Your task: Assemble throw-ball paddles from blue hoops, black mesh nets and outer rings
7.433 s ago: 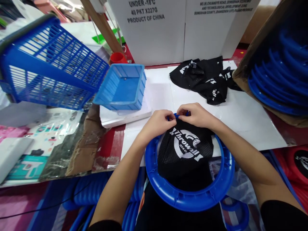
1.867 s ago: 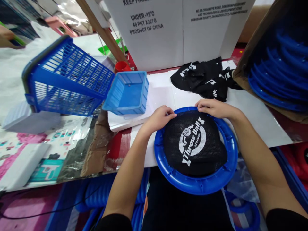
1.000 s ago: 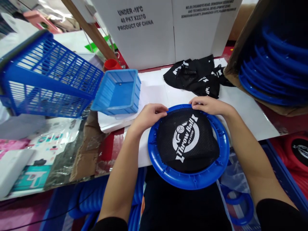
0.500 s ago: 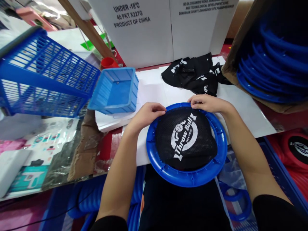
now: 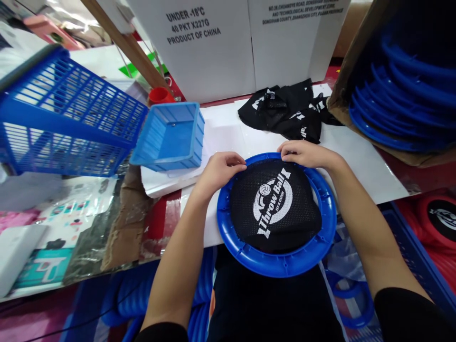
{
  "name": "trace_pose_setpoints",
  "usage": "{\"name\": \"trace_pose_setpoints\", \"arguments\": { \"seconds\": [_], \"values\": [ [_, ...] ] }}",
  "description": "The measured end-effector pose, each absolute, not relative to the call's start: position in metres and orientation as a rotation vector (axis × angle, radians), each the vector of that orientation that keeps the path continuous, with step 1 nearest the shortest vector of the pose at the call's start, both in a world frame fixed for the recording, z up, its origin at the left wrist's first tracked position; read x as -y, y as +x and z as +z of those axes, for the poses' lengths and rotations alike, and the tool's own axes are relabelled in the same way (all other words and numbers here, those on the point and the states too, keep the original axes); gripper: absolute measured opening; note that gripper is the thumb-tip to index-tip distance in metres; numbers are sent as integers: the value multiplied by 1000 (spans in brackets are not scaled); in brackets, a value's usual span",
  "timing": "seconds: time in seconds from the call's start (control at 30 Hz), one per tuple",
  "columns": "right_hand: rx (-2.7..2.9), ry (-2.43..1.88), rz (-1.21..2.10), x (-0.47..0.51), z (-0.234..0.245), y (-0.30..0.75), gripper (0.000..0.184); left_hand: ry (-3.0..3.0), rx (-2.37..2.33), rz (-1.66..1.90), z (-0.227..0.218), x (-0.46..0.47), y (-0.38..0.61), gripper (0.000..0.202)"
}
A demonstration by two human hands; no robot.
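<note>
A blue plastic ring (image 5: 276, 264) rests at the table's front edge, its near part over my lap. Across it lies a round black mesh cloth (image 5: 302, 209) printed "Throw Ball" in white. At the ring's upper left, my left hand (image 5: 227, 167) pinches the cloth's edge against the rim with thumb and fingers. My right hand (image 5: 297, 153) does the same at the upper right, fingertips closed on the cloth's edge. Gaps show between cloth and ring along the right side and at the bottom. What lies under my fingertips is hidden.
Several black printed cloths (image 5: 285, 111) lie beyond the ring. To the left stand a light-blue bin (image 5: 171, 137) and a tilted blue basket (image 5: 89, 118). On the right a carton (image 5: 337, 102) holds stacked blue rings (image 5: 399, 109). Red discs (image 5: 420, 223) sit lower right.
Both hands stay at the ring's far rim with barely any movement. The camera view has shifted very slightly.
</note>
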State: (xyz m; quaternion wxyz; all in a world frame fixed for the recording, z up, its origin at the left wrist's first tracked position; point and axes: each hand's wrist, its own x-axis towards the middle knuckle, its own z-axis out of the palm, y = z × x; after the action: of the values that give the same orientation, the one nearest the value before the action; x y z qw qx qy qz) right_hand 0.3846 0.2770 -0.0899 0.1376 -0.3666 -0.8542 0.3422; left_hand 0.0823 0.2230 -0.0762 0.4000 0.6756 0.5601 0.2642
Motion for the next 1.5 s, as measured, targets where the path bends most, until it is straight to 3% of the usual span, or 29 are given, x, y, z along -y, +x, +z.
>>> {"name": "trace_pose_setpoints", "arguments": {
  "seconds": [0.4,0.6,0.93,1.1,1.2,1.5],
  "values": [
    [2317,-1129,922,-271,-90,372,32,2038,-1348,674,-75,-221,90,15],
    [2354,-951,920,-272,-93,359,20,2090,-1317,656,-81,-223,102,12],
    [2272,-1103,1047,-273,-94,355,20,1796,-1316,776,-94,-235,104,12],
    [2289,-1086,1140,-278,-93,357,22,1701,-1295,835,-100,-237,102,22],
    [2267,-1058,1229,-281,-92,360,25,1777,-1269,812,-99,-236,100,13],
    [2230,-1046,1235,-285,-96,357,25,2107,-1208,716,-95,-230,93,22]
  ]
}}
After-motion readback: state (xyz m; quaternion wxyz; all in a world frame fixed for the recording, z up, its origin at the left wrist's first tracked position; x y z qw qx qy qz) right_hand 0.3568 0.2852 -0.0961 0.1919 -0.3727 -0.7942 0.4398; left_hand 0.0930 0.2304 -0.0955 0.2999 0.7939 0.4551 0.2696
